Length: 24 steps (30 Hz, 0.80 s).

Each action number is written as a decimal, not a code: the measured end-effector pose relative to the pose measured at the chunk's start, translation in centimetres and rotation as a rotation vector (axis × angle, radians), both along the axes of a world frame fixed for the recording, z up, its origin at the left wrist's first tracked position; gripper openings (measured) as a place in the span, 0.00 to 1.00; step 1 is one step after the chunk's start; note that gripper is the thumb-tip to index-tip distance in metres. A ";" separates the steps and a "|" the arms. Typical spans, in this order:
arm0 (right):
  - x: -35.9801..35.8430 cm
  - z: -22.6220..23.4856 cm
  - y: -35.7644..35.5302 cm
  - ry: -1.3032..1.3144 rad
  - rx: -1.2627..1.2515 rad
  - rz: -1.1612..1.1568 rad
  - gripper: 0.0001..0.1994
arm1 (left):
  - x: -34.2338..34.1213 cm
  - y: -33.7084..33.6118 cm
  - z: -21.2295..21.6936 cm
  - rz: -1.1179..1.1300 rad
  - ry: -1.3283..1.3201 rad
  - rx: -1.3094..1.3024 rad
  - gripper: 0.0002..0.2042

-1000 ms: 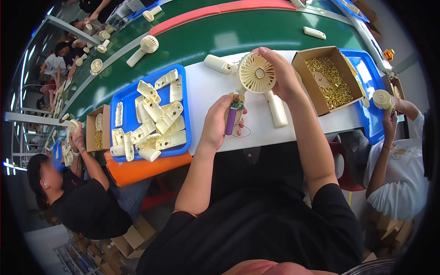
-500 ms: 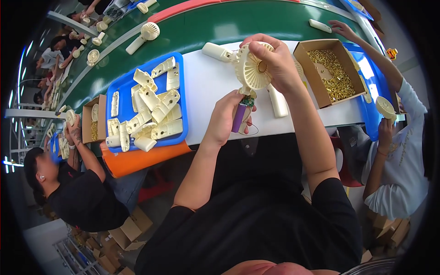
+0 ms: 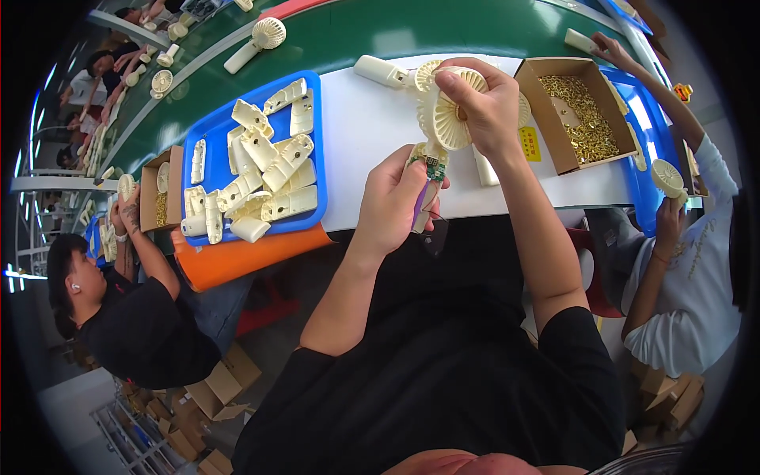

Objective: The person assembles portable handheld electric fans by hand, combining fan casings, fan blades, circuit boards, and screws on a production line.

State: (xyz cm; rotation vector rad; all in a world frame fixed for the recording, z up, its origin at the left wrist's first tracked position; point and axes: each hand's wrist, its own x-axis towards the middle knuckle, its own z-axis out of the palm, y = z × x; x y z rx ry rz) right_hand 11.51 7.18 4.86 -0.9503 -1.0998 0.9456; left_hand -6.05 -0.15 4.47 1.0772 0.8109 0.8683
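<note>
A cream handheld fan [image 3: 445, 120], its handle uncovered, is held upright between my two hands above the white work surface. My right hand [image 3: 492, 107] grips the round ribbed fan head, thumb on its face. Below it, my left hand [image 3: 389, 199] closes round the lower part, its thumb pressed by a small green circuit board [image 3: 433, 168]. A purple battery [image 3: 419, 201] shows partly beneath that thumb. Behind the held fan lies a second fan's cream handle [image 3: 381, 71]. Another cream handle [image 3: 487, 168] lies partly hidden by my right forearm.
At left, a blue tray [image 3: 320, 150] holds several cream handle shells. A cardboard box [image 3: 546, 134] of small brass-coloured parts stands at right. Another fan [image 3: 255, 46] lies on the green belt [image 3: 348, 36]. Co-workers sit on both sides; the right one's hand [image 3: 613, 51] touches a cream piece.
My left thumb has moved onto the circuit board's lower end, covering more of the battery. The right co-worker's hand now touches the cream piece on the belt.
</note>
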 end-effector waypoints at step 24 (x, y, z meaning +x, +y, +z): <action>0.3 1.2 -1.7 -0.374 -0.005 0.115 0.17 | 0.1 -2.2 -0.5 0.106 0.183 0.241 0.14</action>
